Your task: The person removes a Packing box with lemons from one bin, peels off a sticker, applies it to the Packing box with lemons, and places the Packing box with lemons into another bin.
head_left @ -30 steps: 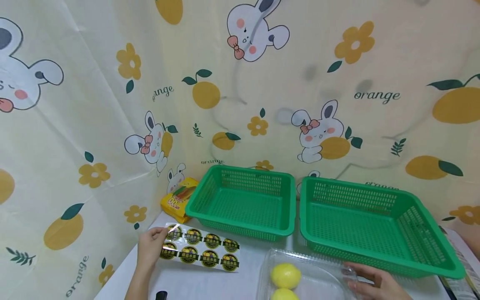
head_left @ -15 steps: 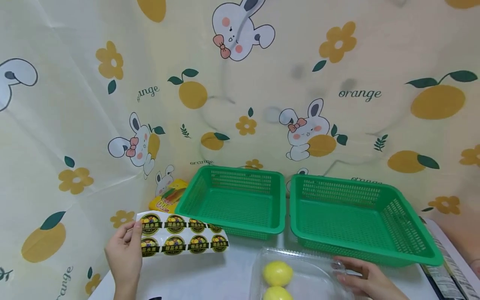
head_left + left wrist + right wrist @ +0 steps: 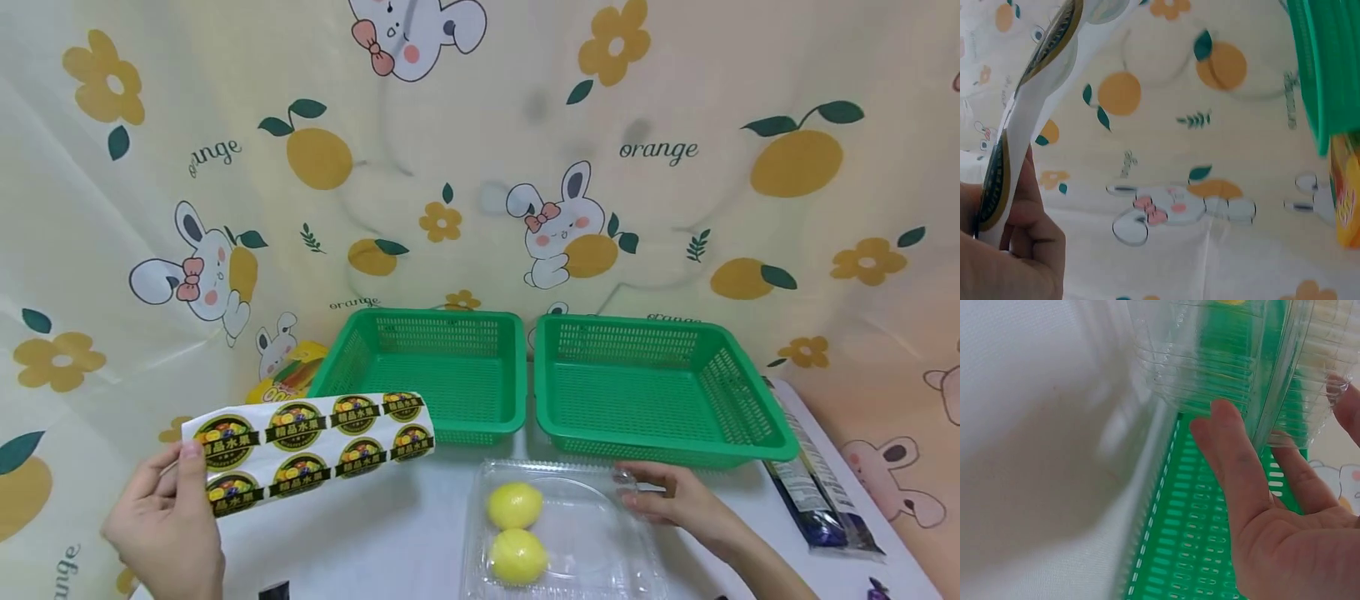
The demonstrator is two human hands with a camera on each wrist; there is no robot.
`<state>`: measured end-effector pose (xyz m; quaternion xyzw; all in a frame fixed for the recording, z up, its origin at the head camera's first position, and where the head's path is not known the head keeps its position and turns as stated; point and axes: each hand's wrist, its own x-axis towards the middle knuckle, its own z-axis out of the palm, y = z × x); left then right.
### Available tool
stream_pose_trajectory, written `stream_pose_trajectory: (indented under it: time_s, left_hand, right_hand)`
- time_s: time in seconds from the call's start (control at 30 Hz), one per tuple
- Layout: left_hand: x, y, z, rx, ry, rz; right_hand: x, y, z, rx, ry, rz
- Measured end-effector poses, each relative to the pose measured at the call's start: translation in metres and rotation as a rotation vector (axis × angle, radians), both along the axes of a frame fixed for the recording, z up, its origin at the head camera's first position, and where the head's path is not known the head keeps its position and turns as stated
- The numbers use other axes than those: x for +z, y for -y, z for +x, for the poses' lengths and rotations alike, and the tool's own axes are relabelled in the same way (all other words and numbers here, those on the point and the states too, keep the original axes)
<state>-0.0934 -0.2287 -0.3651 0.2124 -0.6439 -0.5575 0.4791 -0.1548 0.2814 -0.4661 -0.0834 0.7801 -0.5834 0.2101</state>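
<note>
My left hand [image 3: 178,479] pinches the left end of a white sticker sheet [image 3: 315,433] with round black-and-gold fruit labels and holds it up off the white table [image 3: 390,542]. In the left wrist view the sticker sheet [image 3: 1035,81] curves up edge-on above the thumb [image 3: 1029,206]. My right hand [image 3: 660,496] grips the far right corner of a clear plastic clamshell box [image 3: 592,542] that holds two lemons [image 3: 515,505]. In the right wrist view, fingers [image 3: 1235,462] and thumb lie on either side of the box [image 3: 1210,356] corner.
Two green mesh baskets [image 3: 427,375] [image 3: 652,392] stand side by side behind the box, the right basket [image 3: 1191,550] close to my right hand. A yellow packet [image 3: 288,379] lies at the back left, a blue-and-white packet [image 3: 813,492] at the right edge. A printed curtain hangs behind.
My left hand has lifted the sticker sheet off the table, up and towards me on the left. The right hand has stayed at the box corner. The view has tilted down.
</note>
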Motion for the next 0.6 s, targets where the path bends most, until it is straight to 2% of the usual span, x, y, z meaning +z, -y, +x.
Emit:
stream_pose_trajectory:
  time_s: [0.07, 0.13, 0.23, 0.37, 0.6]
  left_hand:
    - [0.000, -0.007, -0.001, -0.033, -0.027, 0.022]
    - [0.000, -0.014, -0.003, -0.043, -0.005, 0.016]
    - [0.001, -0.022, -0.005, -0.068, -0.015, 0.021]
    - [0.004, -0.027, -0.006, -0.109, -0.055, 0.044]
    - [0.007, -0.028, -0.007, -0.130, -0.072, 0.058]
  right_hand:
    - [0.002, -0.001, 0.002, 0.010, -0.024, -0.013]
    - [0.004, -0.002, 0.002, 0.017, -0.043, -0.016]
    - [0.005, -0.003, 0.002, 0.028, -0.070, -0.013]
    - [0.005, -0.001, 0.002, 0.026, -0.083, 0.008]
    - [0.002, 0.000, 0.003, -0.008, -0.108, 0.043]
